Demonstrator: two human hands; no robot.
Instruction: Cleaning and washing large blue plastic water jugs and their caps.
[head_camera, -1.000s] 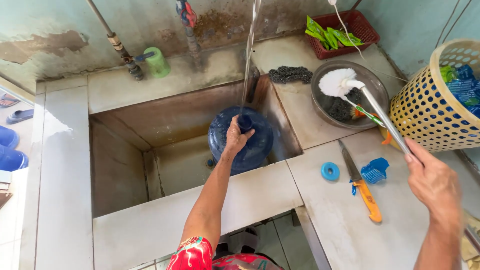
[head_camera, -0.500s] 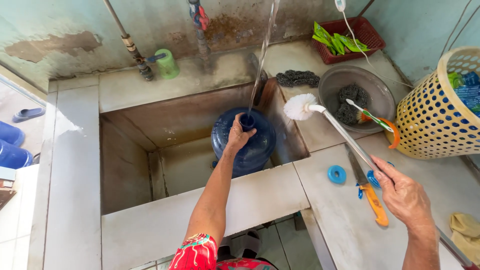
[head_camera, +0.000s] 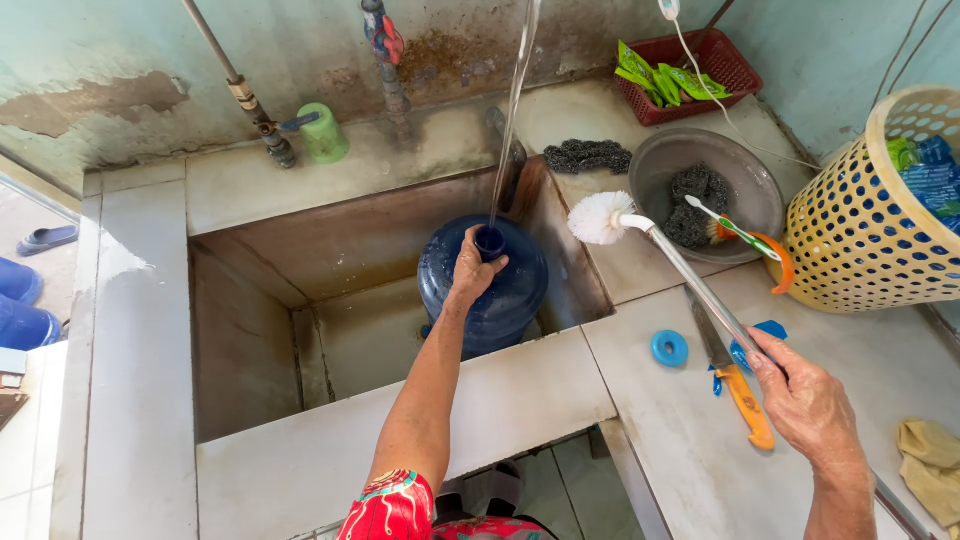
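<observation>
Left hand (head_camera: 470, 272) on blue bottle (head_camera: 487, 290) (neck), right hand (head_camera: 808, 405) holding brush (head_camera: 655, 245)

Stained pale-green wall (head_camera: 120, 60), concrete counter (head_camera: 130, 380), deep sink basin (head_camera: 250, 340), daylight

The yellow basket (head_camera: 860, 240) and yellow cloth (head_camera: 932, 462) are cut off at the right edge.

A big blue water bottle (head_camera: 485, 290) stands upright in the concrete sink (head_camera: 250, 350), water streaming into its neck. A long-handled brush (head_camera: 660, 262) with a white bristle head hangs tilted at its 3 o'clock.
</observation>
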